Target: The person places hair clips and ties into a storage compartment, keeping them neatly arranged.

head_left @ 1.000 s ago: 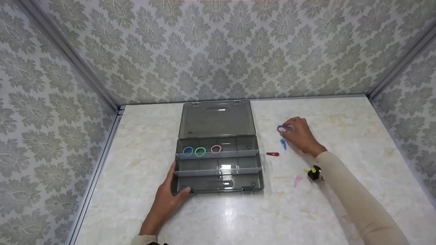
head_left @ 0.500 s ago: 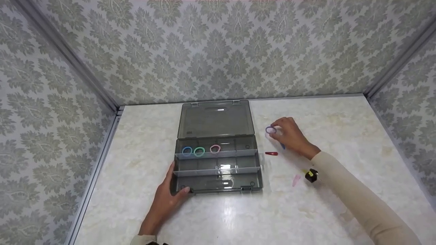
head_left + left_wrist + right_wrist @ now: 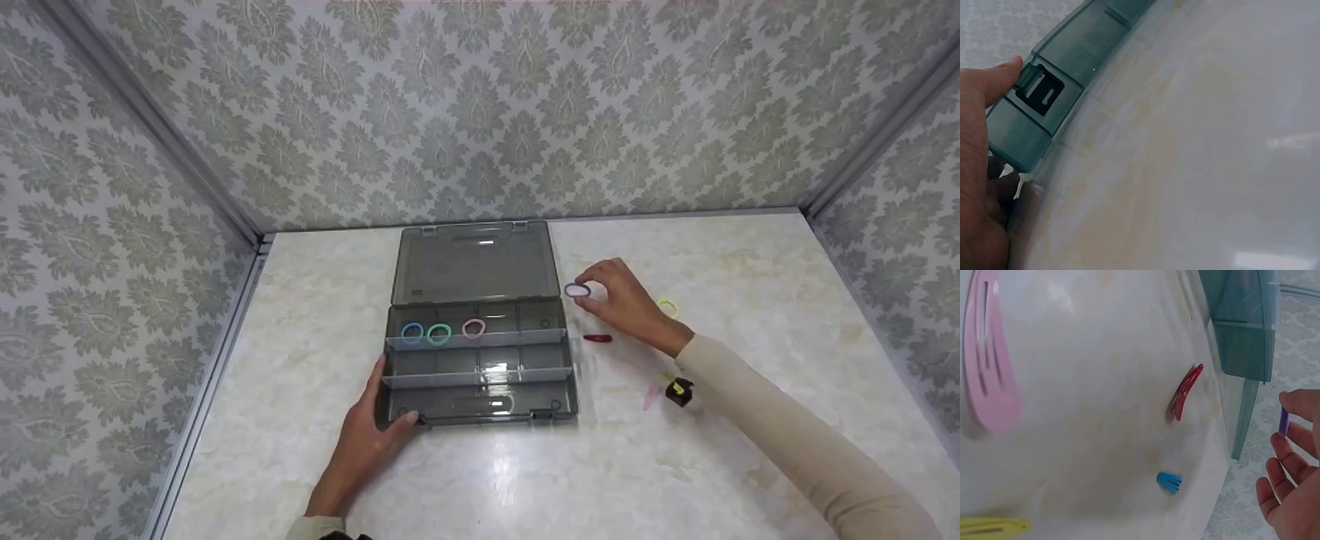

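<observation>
Pinching a purple ring, right hand hangs beside open grey box

Nearest, the left hand holds the box at its near left corner, thumb over the front edge and fingers along the side; in its wrist view the thumb sits by a dark latch, and the other fingers are mostly hidden. To the right, a black device on the right wrist partly covers the pink clip. Only a sliver of the yellow clip shows overhead, and the right wrist view cuts it off at the left edge. Farther on, the red clip lies with its long axis running left to right overhead. The box's far row holds a blue ring, a green ring and a pink ring. A yellow ring is partly hidden behind the right wrist. That hand also hides the blue clip overhead.

The purple ring, between thumb and fingertips near the hinge, shows overhead as an oval, its longer axis left to right; from the wrist, edge-on, it is a short, nearly upright bar. Beyond, the lid lies back, bearing a small dark mark too small to read. Patterned wallpaper stands behind.
</observation>
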The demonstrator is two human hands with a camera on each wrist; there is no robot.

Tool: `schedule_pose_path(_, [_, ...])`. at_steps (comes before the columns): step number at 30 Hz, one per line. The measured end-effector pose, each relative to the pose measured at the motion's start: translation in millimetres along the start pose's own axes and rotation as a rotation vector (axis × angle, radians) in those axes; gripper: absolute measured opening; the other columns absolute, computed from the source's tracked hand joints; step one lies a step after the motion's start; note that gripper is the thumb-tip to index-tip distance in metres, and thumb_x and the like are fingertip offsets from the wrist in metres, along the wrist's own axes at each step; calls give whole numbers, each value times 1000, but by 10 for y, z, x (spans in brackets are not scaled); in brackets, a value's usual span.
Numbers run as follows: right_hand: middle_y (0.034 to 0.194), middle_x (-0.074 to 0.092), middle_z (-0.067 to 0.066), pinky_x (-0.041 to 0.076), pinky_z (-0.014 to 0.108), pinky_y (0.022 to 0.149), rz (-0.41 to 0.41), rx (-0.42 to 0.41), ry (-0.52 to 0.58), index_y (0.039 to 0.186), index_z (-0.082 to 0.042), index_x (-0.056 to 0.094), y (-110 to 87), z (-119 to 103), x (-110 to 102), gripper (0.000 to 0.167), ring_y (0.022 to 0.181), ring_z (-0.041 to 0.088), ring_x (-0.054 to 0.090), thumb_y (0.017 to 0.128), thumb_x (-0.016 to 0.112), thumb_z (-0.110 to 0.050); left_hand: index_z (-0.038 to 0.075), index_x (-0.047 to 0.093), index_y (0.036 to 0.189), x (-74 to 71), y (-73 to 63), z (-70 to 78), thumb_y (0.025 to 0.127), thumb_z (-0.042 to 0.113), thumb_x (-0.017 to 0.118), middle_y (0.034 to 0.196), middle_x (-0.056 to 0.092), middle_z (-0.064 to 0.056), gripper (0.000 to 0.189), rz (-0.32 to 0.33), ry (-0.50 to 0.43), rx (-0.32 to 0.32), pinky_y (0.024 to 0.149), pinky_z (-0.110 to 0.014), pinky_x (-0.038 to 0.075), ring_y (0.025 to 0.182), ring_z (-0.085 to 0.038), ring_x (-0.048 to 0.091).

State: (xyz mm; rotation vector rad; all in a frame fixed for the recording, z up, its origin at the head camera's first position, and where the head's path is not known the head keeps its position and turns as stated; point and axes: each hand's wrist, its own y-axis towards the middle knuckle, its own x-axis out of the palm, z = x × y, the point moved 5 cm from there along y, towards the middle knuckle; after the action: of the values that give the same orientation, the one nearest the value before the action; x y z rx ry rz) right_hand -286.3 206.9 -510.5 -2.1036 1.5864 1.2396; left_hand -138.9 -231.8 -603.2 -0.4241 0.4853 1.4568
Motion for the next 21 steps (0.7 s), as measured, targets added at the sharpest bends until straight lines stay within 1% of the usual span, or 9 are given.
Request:
schedule_pose_path(3, [120, 72, 12, 51, 54, 104, -3, -14, 4, 120, -3, 78, -5, -62, 31, 23, 119, 32, 57, 100, 84, -11, 20, 13, 179, -1, -5, -2, 100, 48, 80, 182, 23, -14, 107, 2, 0, 7, 134, -62, 22, 166, -40, 25])
schedule_pose_path(8, [118, 73, 11, 51, 55, 103, -6, -81, 18, 118, -2, 79, 2, -192, 84, 23, 118, 32, 58, 99, 85, -12, 17, 14, 179, -5, -9, 7, 100, 44, 81, 182, 24, -15, 107, 9, -7, 19, 134, -62, 22, 166, -40, 26])
schedule_pose_path(13, [116, 73, 12, 51, 55, 101, -17, -144, 26, 116, -3, 80, 35, -285, 172, 22, 115, 33, 59, 96, 88, -8, 16, 14, 179, -5, -10, 0, 99, 46, 81, 182, 23, -15, 109, 3, -5, 5, 134, -62, 22, 166, -40, 25])
schedule_pose_path(16, [114, 73, 12, 52, 55, 101, -28, -178, 11, 115, -4, 80, 55, -322, 242, 22, 113, 33, 59, 95, 89, -9, 17, 13, 179, 0, -9, -5, 99, 47, 81, 182, 22, -15, 109, 1, -5, -3, 134, -62, 21, 167, -40, 25])
schedule_pose_path(21, [114, 73, 13, 51, 56, 100, -55, -217, -9, 116, -4, 80, 83, -378, 357, 24, 113, 34, 59, 96, 89, -11, 17, 14, 179, 5, -5, 4, 100, 46, 81, 182, 23, -15, 108, 6, -4, 7, 134, -62, 21, 166, -41, 25])
